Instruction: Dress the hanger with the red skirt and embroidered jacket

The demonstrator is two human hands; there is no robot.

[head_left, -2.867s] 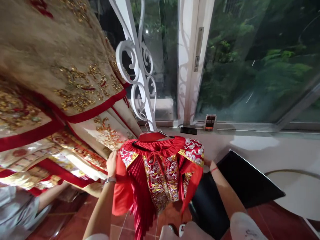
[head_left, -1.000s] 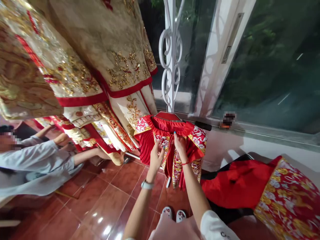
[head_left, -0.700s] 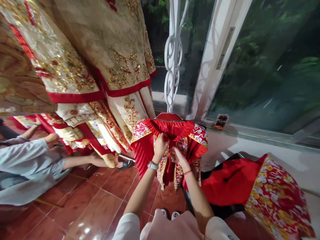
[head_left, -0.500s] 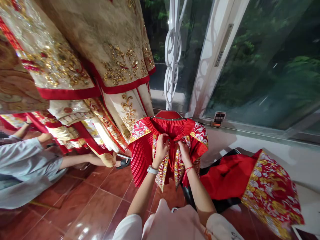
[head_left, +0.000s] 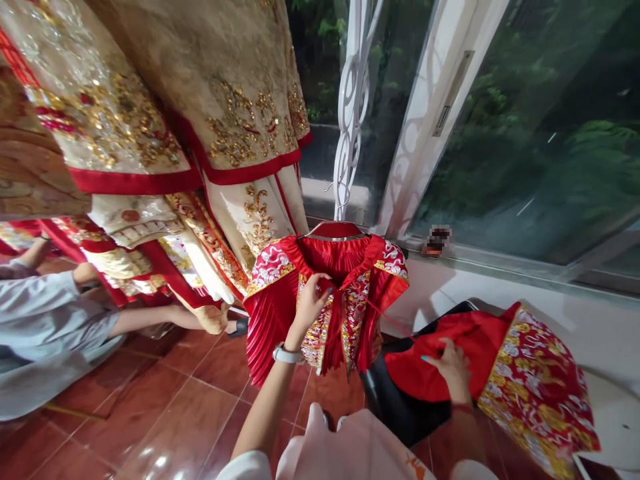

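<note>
The left hand's fingers [head_left: 320,283] are pinched together on the front of the red skirt [head_left: 280,313], right at its waist. The left hand [head_left: 310,303] has a white watch [head_left: 286,355] on the wrist. The skirt hangs on a red hanger [head_left: 334,230] that hooks onto a white curly rail [head_left: 353,113], far in the middle of the scene by the window [head_left: 525,133].

The right hand [head_left: 453,370] lies flat with its fingers spread on a red jacket [head_left: 530,387], near and to the right of the skirt. A thin red cord [head_left: 390,320] runs from the skirt down toward this hand. The jacket lies over a black bag [head_left: 400,407].

To the left hang cream and gold dresses [head_left: 200,100]. Another person's arm [head_left: 165,317] reaches under them. The floor [head_left: 150,427] is shiny red tile.
</note>
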